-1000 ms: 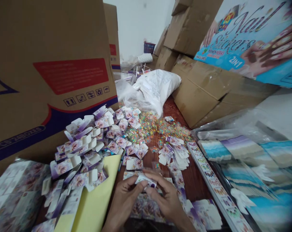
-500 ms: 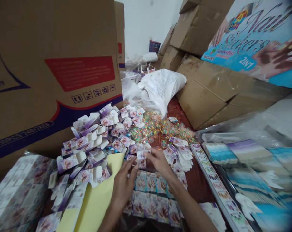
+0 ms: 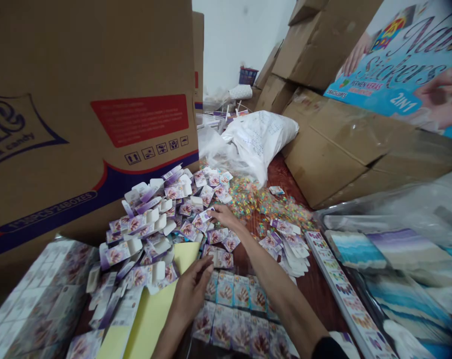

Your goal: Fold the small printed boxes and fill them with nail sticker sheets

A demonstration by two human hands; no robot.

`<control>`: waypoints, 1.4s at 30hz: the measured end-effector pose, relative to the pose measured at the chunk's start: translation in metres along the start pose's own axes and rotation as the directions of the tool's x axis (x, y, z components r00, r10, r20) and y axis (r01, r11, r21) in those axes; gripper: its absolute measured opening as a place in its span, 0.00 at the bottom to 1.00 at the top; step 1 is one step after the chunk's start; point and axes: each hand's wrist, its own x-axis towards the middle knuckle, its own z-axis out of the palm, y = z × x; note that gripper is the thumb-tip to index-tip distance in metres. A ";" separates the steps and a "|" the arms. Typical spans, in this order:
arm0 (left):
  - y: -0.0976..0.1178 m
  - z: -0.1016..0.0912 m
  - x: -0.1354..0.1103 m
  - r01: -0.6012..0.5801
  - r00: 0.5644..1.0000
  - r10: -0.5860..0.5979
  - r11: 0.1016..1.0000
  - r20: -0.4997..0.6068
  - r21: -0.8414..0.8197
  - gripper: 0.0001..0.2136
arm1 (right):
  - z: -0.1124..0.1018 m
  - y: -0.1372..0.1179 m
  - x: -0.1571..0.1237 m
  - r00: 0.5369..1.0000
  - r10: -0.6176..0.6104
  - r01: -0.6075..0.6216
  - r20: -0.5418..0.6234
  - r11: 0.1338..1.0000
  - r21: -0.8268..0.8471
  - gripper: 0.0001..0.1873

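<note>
My right hand [image 3: 226, 217] reaches out over the pile, fingers closed on one end of a small white-and-purple box [image 3: 206, 214]. Under and around it lies a heap of small printed cardboard boxes [image 3: 136, 223], many with raised white flaps. My left hand [image 3: 191, 285] hovers lower, its thumb and fingers a little apart and nothing visible in them. Just beyond its fingertips lie a few flat purple boxes [image 3: 217, 256]. Neat rows of blue boxes [image 3: 241, 290] and purple boxes [image 3: 222, 326] stand near my forearms, partly hidden by the right arm.
A large carton [image 3: 143, 60] walls off the left. Small wrapped candies [image 3: 271, 202] spread behind, by a white sack [image 3: 261, 137]. Plastic-wrapped boxes [image 3: 35, 289] stand at left beside yellow card [image 3: 151, 319]. A sticker strip [image 3: 336, 274] and wrapped packs [image 3: 394, 254] lie right.
My right hand has moved away from the left hand, forward and left over the heap, with a small box at its fingertips. The left hand stays nearly in place. The view has shifted slightly.
</note>
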 end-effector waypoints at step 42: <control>-0.003 0.014 0.015 -0.297 0.954 0.232 0.827 0.190 0.478 0.23 | -0.029 -0.024 -0.173 0.969 -0.191 0.206 0.155 0.975 -0.086 0.13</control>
